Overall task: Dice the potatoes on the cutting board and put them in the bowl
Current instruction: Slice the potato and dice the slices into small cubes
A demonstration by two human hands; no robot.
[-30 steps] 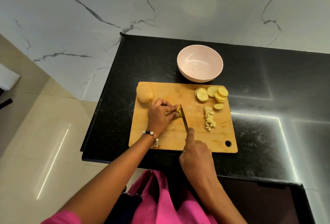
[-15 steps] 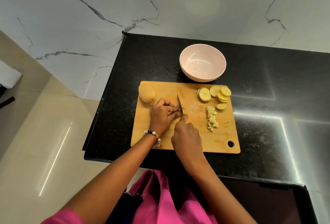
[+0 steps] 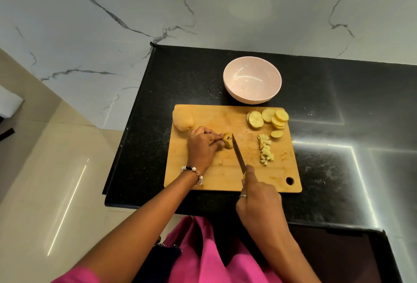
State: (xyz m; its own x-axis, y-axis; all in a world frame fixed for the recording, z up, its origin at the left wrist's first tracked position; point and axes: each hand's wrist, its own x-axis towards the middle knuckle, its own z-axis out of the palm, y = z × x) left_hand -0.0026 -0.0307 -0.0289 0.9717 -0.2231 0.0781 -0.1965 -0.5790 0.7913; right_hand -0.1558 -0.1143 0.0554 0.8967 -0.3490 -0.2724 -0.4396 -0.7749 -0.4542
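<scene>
Cutting board (image 3: pixel 216 176) sits on black counter (image 3: pixel 338 124). Left hand (image 3: pixel 202 146) near board's middle, fingers curled around a potato piece (image 3: pixel 228 141), pinning it to the board. Right hand (image 3: pixel 259 203) at board's near edge, clenched around knife (image 3: pixel 238 155) handle, forefinger laid along the blade; blade tip just beside the potato piece on its right. Whole potato (image 3: pixel 183 119) on board's far-left corner. Potato slices (image 3: pixel 268 119) stacked at board's far-right corner. Diced bits (image 3: pixel 265 149) in a row on board's right side, below the slices. Pink bowl (image 3: pixel 252 79) on counter just beyond board's far edge, nothing in it yet.
</scene>
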